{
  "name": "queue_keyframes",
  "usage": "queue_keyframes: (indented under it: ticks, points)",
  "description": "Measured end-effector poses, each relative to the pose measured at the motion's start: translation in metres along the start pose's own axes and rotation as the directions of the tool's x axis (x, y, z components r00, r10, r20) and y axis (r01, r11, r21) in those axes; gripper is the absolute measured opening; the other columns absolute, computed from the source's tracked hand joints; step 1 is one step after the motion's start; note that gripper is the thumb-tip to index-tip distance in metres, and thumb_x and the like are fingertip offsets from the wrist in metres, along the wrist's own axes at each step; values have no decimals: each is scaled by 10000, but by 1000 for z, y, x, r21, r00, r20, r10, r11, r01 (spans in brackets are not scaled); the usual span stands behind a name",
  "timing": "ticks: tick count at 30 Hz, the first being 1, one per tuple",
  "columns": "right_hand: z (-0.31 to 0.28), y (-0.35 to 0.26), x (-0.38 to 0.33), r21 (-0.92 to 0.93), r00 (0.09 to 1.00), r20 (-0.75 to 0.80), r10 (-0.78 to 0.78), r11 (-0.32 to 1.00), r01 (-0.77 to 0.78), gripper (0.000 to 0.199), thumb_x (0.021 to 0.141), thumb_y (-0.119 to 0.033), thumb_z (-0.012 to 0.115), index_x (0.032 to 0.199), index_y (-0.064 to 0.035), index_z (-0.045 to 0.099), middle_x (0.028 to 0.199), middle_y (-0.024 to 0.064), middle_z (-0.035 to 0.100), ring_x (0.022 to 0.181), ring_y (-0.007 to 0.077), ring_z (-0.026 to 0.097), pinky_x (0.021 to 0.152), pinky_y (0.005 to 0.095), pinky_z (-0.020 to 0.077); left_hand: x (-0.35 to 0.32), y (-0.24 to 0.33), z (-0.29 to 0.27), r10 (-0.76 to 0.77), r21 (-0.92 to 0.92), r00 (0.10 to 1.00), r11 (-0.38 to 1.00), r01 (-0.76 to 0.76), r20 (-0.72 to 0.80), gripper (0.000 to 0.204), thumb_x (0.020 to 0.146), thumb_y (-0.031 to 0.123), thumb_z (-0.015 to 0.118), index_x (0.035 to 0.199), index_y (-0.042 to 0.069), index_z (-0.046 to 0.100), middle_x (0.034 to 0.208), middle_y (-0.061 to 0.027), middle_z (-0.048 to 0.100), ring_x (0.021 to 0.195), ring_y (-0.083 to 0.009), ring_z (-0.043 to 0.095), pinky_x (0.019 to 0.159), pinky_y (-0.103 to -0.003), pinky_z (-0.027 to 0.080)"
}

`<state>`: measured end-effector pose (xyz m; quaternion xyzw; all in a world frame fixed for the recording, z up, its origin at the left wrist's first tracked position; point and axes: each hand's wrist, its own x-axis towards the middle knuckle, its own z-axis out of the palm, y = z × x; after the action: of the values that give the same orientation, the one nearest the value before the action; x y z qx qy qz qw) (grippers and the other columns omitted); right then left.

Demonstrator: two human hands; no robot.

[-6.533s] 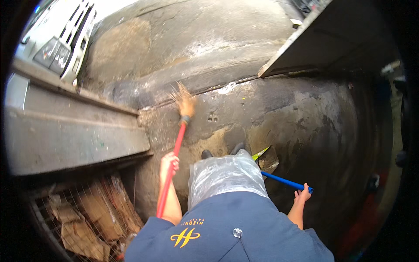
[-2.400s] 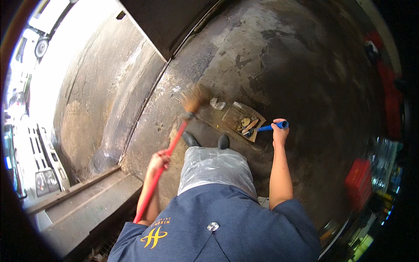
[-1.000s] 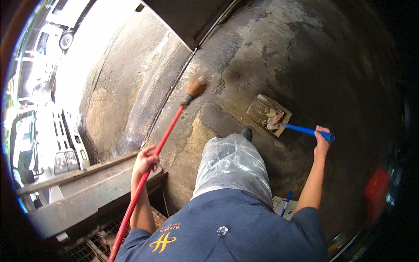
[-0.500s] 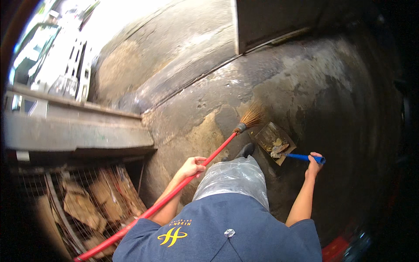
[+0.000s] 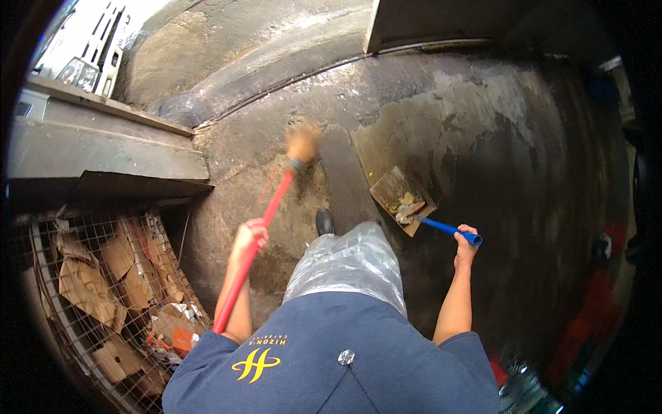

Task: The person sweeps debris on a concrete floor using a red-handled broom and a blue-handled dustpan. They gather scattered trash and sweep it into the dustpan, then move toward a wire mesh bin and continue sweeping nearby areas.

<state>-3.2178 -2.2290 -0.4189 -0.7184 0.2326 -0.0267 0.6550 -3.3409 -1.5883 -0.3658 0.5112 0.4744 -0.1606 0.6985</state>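
Observation:
My left hand (image 5: 250, 237) is closed around the red handle of a broom (image 5: 277, 195). The broom's straw bristles are blurred by motion over the floor, ahead and to the left of my boot (image 5: 325, 221). In my right hand (image 5: 467, 243), fingers wrapped, is the blue handle of a dustpan (image 5: 390, 185). Its flat pan rests on the floor ahead and to the right, with yellowish and pale scraps (image 5: 408, 207) lying near the handle end. A gap separates the bristles from the pan.
At the lower left, a wire cage (image 5: 103, 290) holds torn cardboard. Beyond it runs a grey ledge (image 5: 103, 153). The concrete floor (image 5: 427, 124) has wet, dark patches. A dark panel (image 5: 441, 24) stands at the far side. Red objects sit dimly along the right.
The broom has swung left, away from the dustpan, and its handle is now steeper. My left hand has moved left and forward. The view has shifted, with more of the cage showing.

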Motion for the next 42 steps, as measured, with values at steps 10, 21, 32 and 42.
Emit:
queue_keyframes:
  ticks: [10,21,32,42]
  points:
    - [-23,18,53,-100,993,-116,20,995,-32,221,818,-13,709,1035,-35,681,1012,62,677,976,203,626,951,375,475,-117,-83,86,-99,270,963,963,29,250,636,818,10,678,1411,-65,460,698,-80,635,458,-116,549,402,-278,414]
    - [-17,69,58,-156,979,-139,150,973,-171,247,801,-54,764,1034,-38,686,1064,73,685,1007,207,627,964,371,470,-112,-99,95,-94,-60,996,994,93,-11,663,816,-10,610,1446,25,405,675,-57,592,414,-106,508,346,-267,409]
    - [-18,79,94,68,934,-243,261,965,-252,213,781,-193,826,959,-126,730,990,29,669,925,205,591,825,454,476,-166,-169,133,-64,269,992,963,33,110,703,813,11,671,1472,3,428,708,-70,634,439,-110,529,399,-289,413]
    - [54,18,87,-81,956,-146,256,960,-269,274,818,-289,812,1014,-153,680,1112,50,638,1073,243,563,936,552,422,-274,-168,23,120,-133,951,978,-164,-285,685,815,28,696,1445,-13,432,710,-83,654,440,-120,572,373,-267,440]
